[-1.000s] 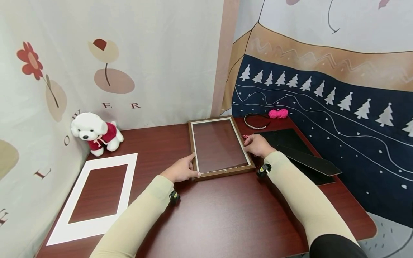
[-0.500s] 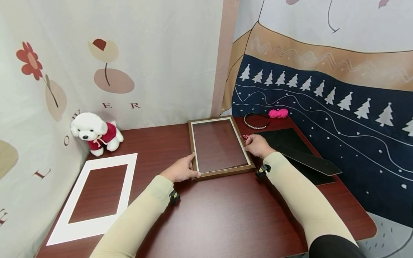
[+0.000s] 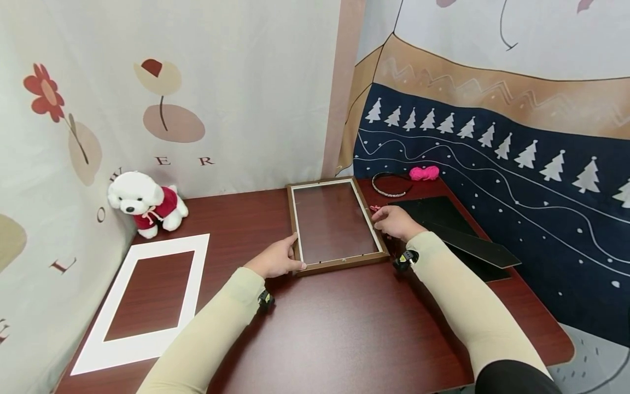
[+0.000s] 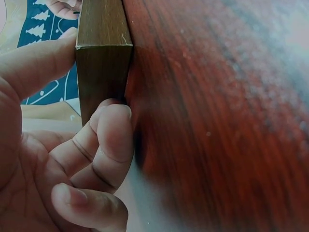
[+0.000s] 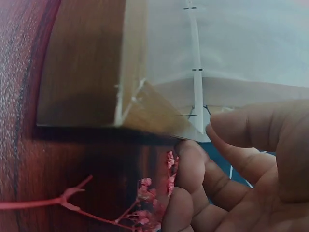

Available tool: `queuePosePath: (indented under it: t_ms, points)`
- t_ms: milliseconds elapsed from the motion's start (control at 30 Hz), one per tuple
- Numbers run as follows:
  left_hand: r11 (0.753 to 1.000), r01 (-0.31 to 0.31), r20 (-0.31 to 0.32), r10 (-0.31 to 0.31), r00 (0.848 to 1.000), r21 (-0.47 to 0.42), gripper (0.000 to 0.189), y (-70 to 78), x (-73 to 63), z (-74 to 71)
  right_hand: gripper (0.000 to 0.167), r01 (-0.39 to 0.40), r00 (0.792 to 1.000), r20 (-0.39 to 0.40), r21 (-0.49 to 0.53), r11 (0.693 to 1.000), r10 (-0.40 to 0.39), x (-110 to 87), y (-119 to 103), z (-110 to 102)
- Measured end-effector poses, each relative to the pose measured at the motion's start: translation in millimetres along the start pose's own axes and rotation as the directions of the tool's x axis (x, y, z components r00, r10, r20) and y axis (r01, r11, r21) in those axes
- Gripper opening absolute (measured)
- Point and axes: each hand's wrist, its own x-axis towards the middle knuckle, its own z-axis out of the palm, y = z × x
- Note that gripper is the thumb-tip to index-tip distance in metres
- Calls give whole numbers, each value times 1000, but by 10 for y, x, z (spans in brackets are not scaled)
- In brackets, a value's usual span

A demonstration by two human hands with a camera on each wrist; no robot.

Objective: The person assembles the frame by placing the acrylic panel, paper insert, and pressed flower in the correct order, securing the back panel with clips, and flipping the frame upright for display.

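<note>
A brown wooden picture frame (image 3: 341, 266) with a clear pane and white inner border lies on the table. My left hand (image 3: 275, 259) grips its near left corner, thumb on top; in the left wrist view, curled fingers (image 4: 114, 128) meet the outer side. At the right edge, my right hand (image 3: 395, 221) pinches the frame between thumb and fingers. In the right wrist view, the thumb (image 5: 241, 126) lies beside small dark tabs along the white border. Below the frame there, a coral-red flower sprig (image 5: 145, 212) shows, partly hidden by the fingers.
A white mat board (image 3: 198, 273) lies at left, before a white plush dog (image 3: 140, 200) in red. Right of the frame are a black backing board (image 3: 438, 210) with a raised stand flap (image 3: 472, 244), a headband (image 3: 391, 194) and a pink yarn bundle (image 3: 424, 173).
My right hand and wrist have shifted slightly at the frame's right edge, the wrist turning a little. The left hand and the frame stay where they were.
</note>
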Motion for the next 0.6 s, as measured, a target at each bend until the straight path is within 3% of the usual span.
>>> queuePosePath:
  t_ms: [300, 600]
  points:
    - [1000, -2, 2, 2, 1000, -11, 105, -12, -21, -4, 43, 79, 994, 84, -91, 993, -72, -112, -37, -43]
    - [998, -37, -1, 37, 999, 40, 104, -57, -106, -56, 56, 163, 977, 157, -130, 978, -142, -216, -37, -7]
